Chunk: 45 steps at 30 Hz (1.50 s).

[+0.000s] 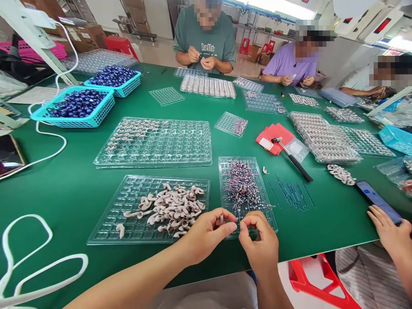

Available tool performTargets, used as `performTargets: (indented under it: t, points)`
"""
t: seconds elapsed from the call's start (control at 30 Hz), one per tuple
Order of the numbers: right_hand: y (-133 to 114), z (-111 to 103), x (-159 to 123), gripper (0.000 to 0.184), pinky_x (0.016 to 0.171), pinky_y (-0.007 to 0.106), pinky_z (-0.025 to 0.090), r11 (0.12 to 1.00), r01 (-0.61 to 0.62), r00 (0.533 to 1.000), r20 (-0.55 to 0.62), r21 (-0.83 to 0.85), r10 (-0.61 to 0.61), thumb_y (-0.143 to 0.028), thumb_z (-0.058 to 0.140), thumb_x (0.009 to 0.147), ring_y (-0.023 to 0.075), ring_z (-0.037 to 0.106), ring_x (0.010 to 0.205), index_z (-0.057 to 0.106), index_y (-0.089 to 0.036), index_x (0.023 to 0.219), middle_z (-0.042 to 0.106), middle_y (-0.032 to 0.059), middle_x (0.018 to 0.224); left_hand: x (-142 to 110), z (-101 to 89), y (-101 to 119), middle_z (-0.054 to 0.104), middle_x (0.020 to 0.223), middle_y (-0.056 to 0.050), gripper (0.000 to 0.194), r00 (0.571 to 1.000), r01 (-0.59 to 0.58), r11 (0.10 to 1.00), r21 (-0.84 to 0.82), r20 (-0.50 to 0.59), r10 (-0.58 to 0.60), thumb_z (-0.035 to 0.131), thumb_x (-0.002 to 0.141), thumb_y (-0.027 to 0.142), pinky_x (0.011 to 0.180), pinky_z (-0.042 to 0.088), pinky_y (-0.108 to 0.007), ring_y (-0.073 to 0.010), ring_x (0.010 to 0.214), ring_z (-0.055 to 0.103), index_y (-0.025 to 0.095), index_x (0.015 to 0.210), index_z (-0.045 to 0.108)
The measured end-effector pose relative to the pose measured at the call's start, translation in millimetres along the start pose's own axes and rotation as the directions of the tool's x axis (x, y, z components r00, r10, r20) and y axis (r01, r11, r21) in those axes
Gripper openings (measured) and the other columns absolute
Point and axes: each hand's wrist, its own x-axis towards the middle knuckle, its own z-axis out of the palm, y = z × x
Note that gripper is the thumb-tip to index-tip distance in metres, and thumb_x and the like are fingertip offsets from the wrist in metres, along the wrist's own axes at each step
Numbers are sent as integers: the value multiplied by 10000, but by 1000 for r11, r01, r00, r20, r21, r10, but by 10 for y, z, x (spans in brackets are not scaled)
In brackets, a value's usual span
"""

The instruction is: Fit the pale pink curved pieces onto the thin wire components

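My left hand (206,234) is closed in a pinch on a small pale plastic piece (221,219) at the table's near edge. My right hand (260,244) is pinched right beside it, fingertips meeting the piece; what it holds is too small to name. Just beyond the left hand lies a clear tray (106,227) with a heap of the same pale pieces (174,206). Beyond the right hand a second clear tray (225,165) carries a tangle of thin wired parts (241,184).
A large clear blister tray (154,143) lies mid-table, two teal baskets of blue beads (77,105) at far left. A small hammer (291,159) rests on red cards, blue pins (291,193) beside it. Another person's hand (389,234) touches a phone at right. Three people work across the green table (64,193).
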Motion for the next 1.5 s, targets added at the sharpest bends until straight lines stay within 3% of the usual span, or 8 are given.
performTargets:
  t: [0.17, 0.37, 0.5, 0.63, 0.73, 0.97, 1.2, 1.5]
  points:
    - [-144, 199, -66, 129, 641, 241, 482, 990, -15, 997, -69, 137, 25, -123, 572, 863, 128, 575, 730, 543, -231, 799, 568, -21, 771, -7, 20, 7, 517, 702, 29, 375, 999, -24, 963, -269, -34, 16, 750, 780, 477, 633, 352, -248, -105, 647, 421, 136, 911, 664]
    - [-141, 185, -99, 103, 677, 271, 530, 986, 15, 1000, -20, 168, -11, -138, 577, 903, 147, 615, 783, 597, -237, 880, 608, 9, 827, -13, -73, 92, 483, 667, 48, 339, 999, -15, 978, -208, -47, 6, 726, 802, 468, 552, 299, -234, -83, 586, 385, 143, 833, 635]
    - [-65, 2, -31, 317, 793, 359, 580, 984, 81, 994, 66, 158, -92, -152, 597, 903, 193, 668, 900, 626, -270, 1196, 667, 70, 1030, -3, -176, 133, 409, 600, 71, 354, 990, 116, 983, -139, 99, -103, 722, 784, 481, 500, 222, -238, -76, 533, 338, 144, 797, 614]
    - [-44, -128, 79, 345, 822, 353, 591, 953, 176, 925, 289, 245, -245, -138, 589, 913, 209, 685, 1004, 659, -306, 1206, 695, 73, 1112, 1, -253, 173, 337, 567, 95, 403, 950, 221, 958, -183, 262, -169, 750, 750, 516, 491, 156, -242, -68, 517, 245, 146, 770, 589]
    - [-55, -139, 104, 358, 801, 326, 589, 939, 172, 905, 328, 297, -270, -107, 571, 928, 184, 695, 960, 656, -314, 1207, 707, 58, 1074, -7, -285, 214, 347, 571, 94, 384, 934, 240, 959, -147, 305, -187, 746, 753, 504, 497, 171, -242, -73, 525, 247, 148, 782, 603]
    - [-35, -48, 12, 309, 747, 283, 571, 957, 148, 953, 221, 251, -205, -84, 587, 924, 152, 698, 874, 661, -287, 1144, 715, 32, 987, -48, -302, 217, 322, 563, 91, 236, 993, 54, 986, 155, 94, -69, 670, 829, 386, 524, 232, -246, -90, 542, 282, 153, 861, 679]
    - [-12, 36, -25, 212, 766, 295, 587, 965, 104, 981, 137, 241, -140, -115, 633, 910, 159, 714, 855, 665, -267, 1055, 743, 20, 950, -65, -270, 218, 381, 531, 70, 249, 999, -52, 927, 371, 31, 43, 588, 892, 359, 508, 257, -234, -90, 517, 341, 150, 844, 714]
    - [-12, -14, 14, 304, 781, 314, 582, 955, 283, 931, 214, 86, -295, -103, 610, 910, 168, 710, 880, 632, -266, 1166, 749, 41, 994, -74, -299, 242, 509, 570, 33, 232, 994, -104, 881, 461, 19, 107, 566, 893, 316, 532, 310, -236, -94, 518, 412, 154, 781, 688]
